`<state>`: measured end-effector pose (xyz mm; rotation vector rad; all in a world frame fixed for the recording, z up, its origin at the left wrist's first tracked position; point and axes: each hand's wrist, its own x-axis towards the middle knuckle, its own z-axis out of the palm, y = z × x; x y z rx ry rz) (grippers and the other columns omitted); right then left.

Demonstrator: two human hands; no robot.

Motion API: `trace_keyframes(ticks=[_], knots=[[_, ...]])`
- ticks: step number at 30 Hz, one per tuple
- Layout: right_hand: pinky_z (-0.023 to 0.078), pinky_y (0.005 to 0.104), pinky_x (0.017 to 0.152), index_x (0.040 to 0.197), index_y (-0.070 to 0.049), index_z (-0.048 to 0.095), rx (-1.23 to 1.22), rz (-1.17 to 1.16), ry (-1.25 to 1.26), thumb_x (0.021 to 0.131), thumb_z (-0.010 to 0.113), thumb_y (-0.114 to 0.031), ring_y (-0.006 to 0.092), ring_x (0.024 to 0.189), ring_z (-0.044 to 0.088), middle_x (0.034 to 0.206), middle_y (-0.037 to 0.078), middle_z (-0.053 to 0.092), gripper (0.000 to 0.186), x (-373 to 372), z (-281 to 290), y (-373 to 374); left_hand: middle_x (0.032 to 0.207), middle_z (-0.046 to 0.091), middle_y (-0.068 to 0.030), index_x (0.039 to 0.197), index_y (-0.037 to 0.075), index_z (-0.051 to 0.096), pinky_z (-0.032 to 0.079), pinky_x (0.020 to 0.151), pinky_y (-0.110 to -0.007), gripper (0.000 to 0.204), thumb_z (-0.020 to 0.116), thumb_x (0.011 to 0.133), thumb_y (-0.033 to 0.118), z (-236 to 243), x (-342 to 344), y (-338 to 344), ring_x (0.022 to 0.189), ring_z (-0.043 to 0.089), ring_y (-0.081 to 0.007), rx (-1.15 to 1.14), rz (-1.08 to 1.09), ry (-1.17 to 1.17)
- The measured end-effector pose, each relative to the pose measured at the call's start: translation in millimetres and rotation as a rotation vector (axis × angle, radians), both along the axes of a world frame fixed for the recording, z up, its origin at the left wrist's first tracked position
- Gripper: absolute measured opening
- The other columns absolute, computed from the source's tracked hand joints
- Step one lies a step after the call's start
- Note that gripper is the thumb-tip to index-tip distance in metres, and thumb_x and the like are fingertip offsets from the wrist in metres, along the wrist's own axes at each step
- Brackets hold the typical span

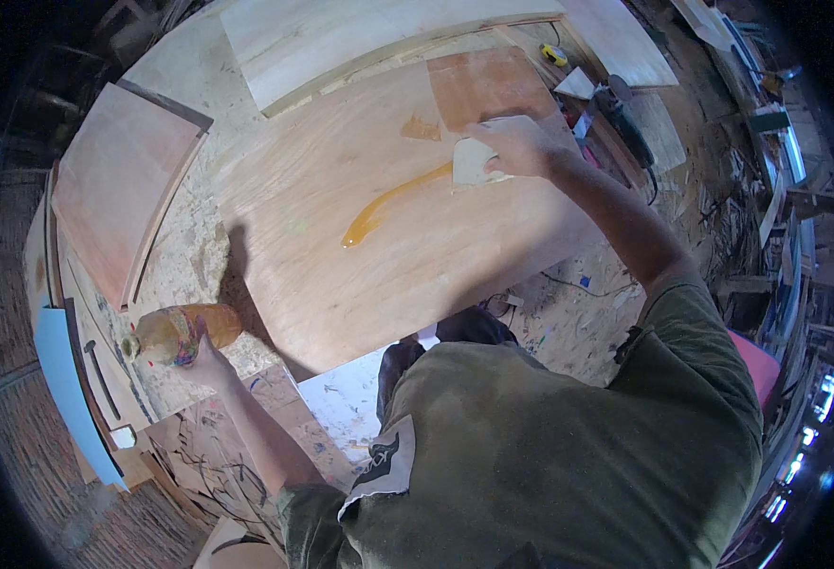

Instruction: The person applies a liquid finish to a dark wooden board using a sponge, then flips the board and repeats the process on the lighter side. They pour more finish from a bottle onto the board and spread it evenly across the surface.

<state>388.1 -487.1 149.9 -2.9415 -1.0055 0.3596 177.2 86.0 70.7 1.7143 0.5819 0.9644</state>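
Two bare hands are at work over a cluttered workshop bench. Nearest, the left hand (206, 362) is wrapped around a plastic bottle of amber glue (178, 334), fingers curled about its body while it lies tilted on the rough chipboard bench top (189, 256), its neck pointing left. By its look the bottle is light and slightly squashy, probably tacky on the outside, so a full-hand hold around the middle suits it best.

Further out, a large pale plywood sheet (388, 266) lies flat on the bench, with a curved amber line of wet glue (384, 204) running across it. The right hand (521, 144) presses a small pale flat scraper card (474, 161) against the upper end of that line, fingers flat on top and thumb tucked at its edge. The card seems thin and a little flexible, best held along its back edge, clear of the sticky, slippery glue.

Beyond lies a reddish-brown veneered patch (488, 85), and farther right a dark power tool (625, 128) with its cord. Off to the left rests a reddish rectangular board (118, 190).
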Motion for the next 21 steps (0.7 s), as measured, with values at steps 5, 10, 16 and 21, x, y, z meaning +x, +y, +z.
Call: trace_keyframes(ticks=[5,10,16,21], knots=[[0.052,0.0461,0.087,0.126,-0.007,0.055,-0.067,0.026,-0.064,0.078,0.076,-0.026,0.0369,0.105,0.065,0.111,0.018,0.067,0.056,54,-12,19,0.13,0.058,-0.0186,0.135,-0.008,0.044,0.057,0.095,-0.039,0.07,0.079,0.075,-0.011,6,-8,-14,0.112,0.062,-0.0263,-0.034,0.017,0.141],[0.053,0.0489,0.086,0.13,-0.013,0.054,0.009,-0.011,-0.11,0.081,0.074,-0.025,0.0354,0.105,0.066,0.116,0.015,0.067,0.054,145,-31,39,0.133,0.055,-0.0183,0.138,-0.006,0.042,0.057,0.095,-0.04,0.071,0.078,0.076,-0.01,7,-9,-29,0.113,0.062,-0.0261,0.067,0.187,0.087],[0.052,0.0512,0.085,0.136,-0.021,0.049,-0.027,-0.048,-0.284,0.082,0.075,-0.029,0.035,0.105,0.066,0.115,0.015,0.069,0.061,220,-19,47,0.14,0.049,-0.0184,0.145,-0.004,0.033,0.051,0.103,-0.041,0.084,0.081,0.076,-0.006,8,-2,-36,0.124,0.054,-0.0269,-0.107,0.121,0.121],[0.051,0.0492,0.088,0.137,-0.018,0.048,0.097,-0.027,-0.106,0.08,0.077,-0.032,0.0364,0.11,0.064,0.118,0.016,0.067,0.066,193,9,73,0.147,0.04,-0.0205,0.153,0.003,0.023,0.045,0.107,-0.042,0.094,0.082,0.079,0.0,1,-45,-44,0.134,0.044,-0.0276,0.008,0.24,0.152]])
